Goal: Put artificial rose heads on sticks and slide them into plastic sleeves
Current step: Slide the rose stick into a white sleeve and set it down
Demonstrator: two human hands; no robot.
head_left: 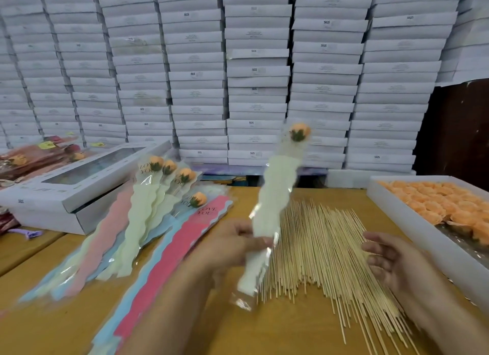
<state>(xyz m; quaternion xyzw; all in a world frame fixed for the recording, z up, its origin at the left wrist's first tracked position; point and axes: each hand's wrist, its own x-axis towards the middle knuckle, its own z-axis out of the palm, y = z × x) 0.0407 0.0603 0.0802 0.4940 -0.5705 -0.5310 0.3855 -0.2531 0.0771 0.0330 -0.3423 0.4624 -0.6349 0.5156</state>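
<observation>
Nearest, over the pile of sticks (325, 251) on the desk (53, 315), the left hand (232, 246) pinches a sleeved rose (275, 204) upright (probably to set it aside); the right hand (389, 259) hovers relaxed, empty. Left of the sticks lie finished sleeves (158, 196) printed "LOVE YOU". Beyond them, stacked boxes (254, 71) read "SGS".

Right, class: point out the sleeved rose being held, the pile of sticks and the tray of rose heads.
sleeved rose (275, 204), head view, mid sleeve.
pile of sticks (320, 246), head view, pile middle.
tray of rose heads (412, 222), head view, near wall.
</observation>
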